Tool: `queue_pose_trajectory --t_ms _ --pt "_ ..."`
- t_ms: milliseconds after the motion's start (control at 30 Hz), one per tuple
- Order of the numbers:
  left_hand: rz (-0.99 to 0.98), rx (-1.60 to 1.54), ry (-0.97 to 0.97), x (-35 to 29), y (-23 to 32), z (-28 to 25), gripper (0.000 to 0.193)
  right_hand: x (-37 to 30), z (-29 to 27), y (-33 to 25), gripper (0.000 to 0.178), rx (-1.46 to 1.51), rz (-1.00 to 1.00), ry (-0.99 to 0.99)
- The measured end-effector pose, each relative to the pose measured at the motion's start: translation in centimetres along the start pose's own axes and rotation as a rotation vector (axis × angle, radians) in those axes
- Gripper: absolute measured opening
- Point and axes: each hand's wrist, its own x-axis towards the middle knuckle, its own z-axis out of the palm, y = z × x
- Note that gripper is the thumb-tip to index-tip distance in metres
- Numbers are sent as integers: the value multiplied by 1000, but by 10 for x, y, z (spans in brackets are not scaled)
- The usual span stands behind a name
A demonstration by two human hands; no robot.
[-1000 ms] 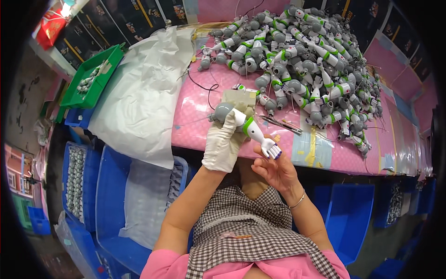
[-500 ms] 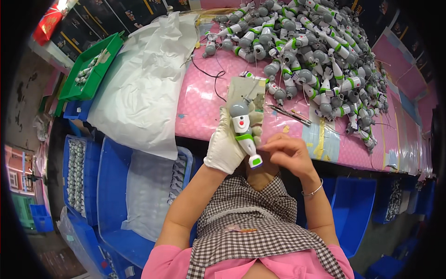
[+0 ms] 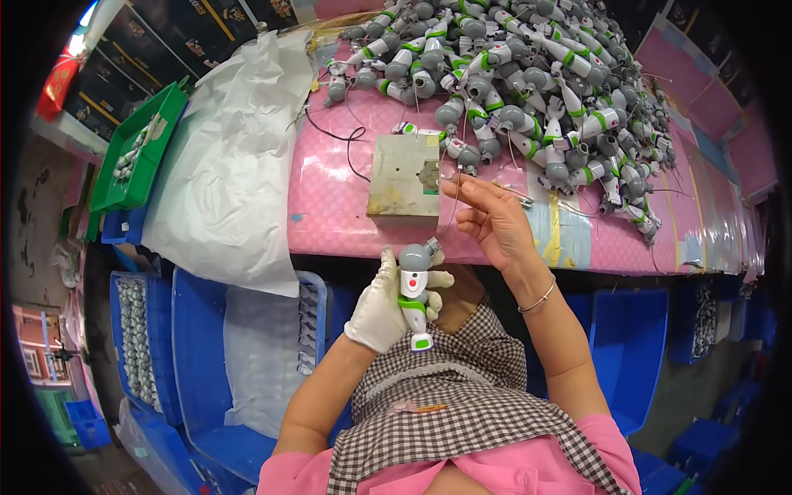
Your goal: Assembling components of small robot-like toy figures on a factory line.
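My gloved left hand (image 3: 378, 309) holds a toy arm (image 3: 414, 282) over my lap. The arm has a grey rounded shoulder, a white section with a red dot, a green band and a white hand end. A thin wire rises from its grey end toward the metal box (image 3: 404, 180) on the table edge. My bare right hand (image 3: 493, 216) is raised beside that box, its thumb and index finger pinched on the wire near a small fitting on the box's right side. The exact wire end is too small to make out.
A large heap of similar toy arms (image 3: 569, 91) covers the back right of the pink table (image 3: 330, 223). White sheeting (image 3: 223, 165) and a green tray (image 3: 136, 157) lie left. Blue bins (image 3: 198, 363) stand below on both sides. Slim metal tweezers (image 3: 520, 196) lie behind my right hand.
My left hand has lowered the toy arm toward my lap, away from the metal box. My right hand has moved up and forward from beside the toy to the box.
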Motion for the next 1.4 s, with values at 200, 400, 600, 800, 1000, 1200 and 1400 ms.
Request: queue_pose_trajectory --t_ms 200,400,600,800,1000,1200,1400 --pt "22 87 -22 1 -3 4 51 11 -7 0 22 -85 2 -44" --pt "264 666 188 17 13 27 31 46 -11 -1 15 -850 -272 -19" --pt "343 331 165 25 38 29 33 56 0 -16 20 -858 -27 -163" --pt "283 309 130 29 47 26 36 64 0 -24 23 -757 144 -222" --pt "341 242 108 33 44 24 32 67 -3 -26 22 -844 132 -260" --pt "351 243 88 34 43 24 32 69 -7 -27 21 -878 104 -285" --pt "384 240 36 37 42 21 32 67 -3 -26 22 -867 119 -227"
